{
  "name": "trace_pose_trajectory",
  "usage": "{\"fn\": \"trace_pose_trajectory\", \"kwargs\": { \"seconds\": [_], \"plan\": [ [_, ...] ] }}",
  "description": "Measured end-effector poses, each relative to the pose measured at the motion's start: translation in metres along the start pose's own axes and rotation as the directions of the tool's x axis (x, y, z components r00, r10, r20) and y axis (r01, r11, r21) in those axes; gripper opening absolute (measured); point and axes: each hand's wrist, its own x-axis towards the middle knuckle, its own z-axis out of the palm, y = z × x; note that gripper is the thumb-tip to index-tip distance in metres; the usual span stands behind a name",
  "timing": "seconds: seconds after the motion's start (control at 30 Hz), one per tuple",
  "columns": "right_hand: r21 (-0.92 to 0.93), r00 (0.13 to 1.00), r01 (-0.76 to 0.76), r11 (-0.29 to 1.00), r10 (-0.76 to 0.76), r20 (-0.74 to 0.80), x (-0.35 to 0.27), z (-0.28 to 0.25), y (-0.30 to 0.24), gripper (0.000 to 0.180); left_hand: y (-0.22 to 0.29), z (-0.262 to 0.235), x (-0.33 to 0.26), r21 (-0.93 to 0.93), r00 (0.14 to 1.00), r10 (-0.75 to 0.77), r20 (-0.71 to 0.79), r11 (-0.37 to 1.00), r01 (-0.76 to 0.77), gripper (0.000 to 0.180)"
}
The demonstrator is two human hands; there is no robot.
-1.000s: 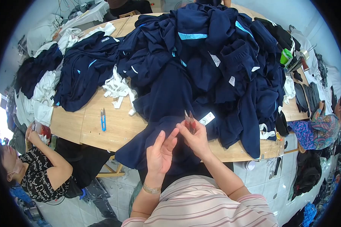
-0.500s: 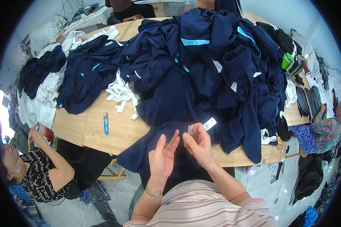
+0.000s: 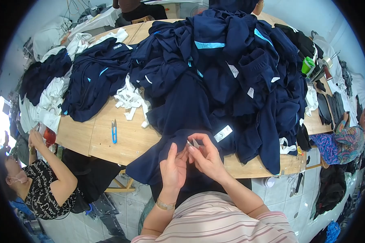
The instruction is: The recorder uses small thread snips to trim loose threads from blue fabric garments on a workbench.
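Observation:
Both my hands are together over a dark navy garment (image 3: pixel 144 164) draped at the table's front edge. My left hand (image 3: pixel 173 170) is palm up, its thumb raised apart and its fingers reaching to the right fingertips. With thumb and fingers pinched, my right hand (image 3: pixel 209 160) holds a small pale pointed thing (image 3: pixel 196 143), too small to name. Whether the left fingertips also touch it is hidden. Just beyond the right hand, a white label (image 3: pixel 223 133) lies on the navy cloth. Blue-handled thread snips (image 3: pixel 114 133) rest on the wood to the left.
A large heap of navy garments (image 3: pixel 223 69) covers the middle of the wooden table (image 3: pixel 144 137). White fabric strips (image 3: pixel 132 99) lie left of it. A co-worker (image 3: pixel 48 184) sits at the left, another (image 3: pixel 344 141) at the right. A green cup (image 3: pixel 307 65) stands far right.
My right hand has moved slightly left, bringing its fingertips against the left fingers. The left fingers have bent in from being stretched out. The left co-worker's hands have risen.

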Motion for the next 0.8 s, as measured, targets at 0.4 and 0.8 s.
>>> {"fn": "trace_pose_trajectory", "kwargs": {
  "seconds": [0.4, 0.8],
  "plan": [
    [-0.029, 1.000, 0.005, 1.000, -0.005, 0.000, -0.0001, -0.0005, -0.0006, 0.026, -0.0020, 0.0016, -0.0002, 0.068, 0.999, 0.029, 0.012, 0.997, -0.030, 0.034],
    [-0.020, 1.000, -0.010, 1.000, 0.010, 0.004, -0.0009, -0.0002, -0.0003, 0.027, -0.0033, -0.0009, 0.0007, 0.024, 1.000, 0.024, -0.003, 0.999, -0.024, 0.038]
  ]
}}
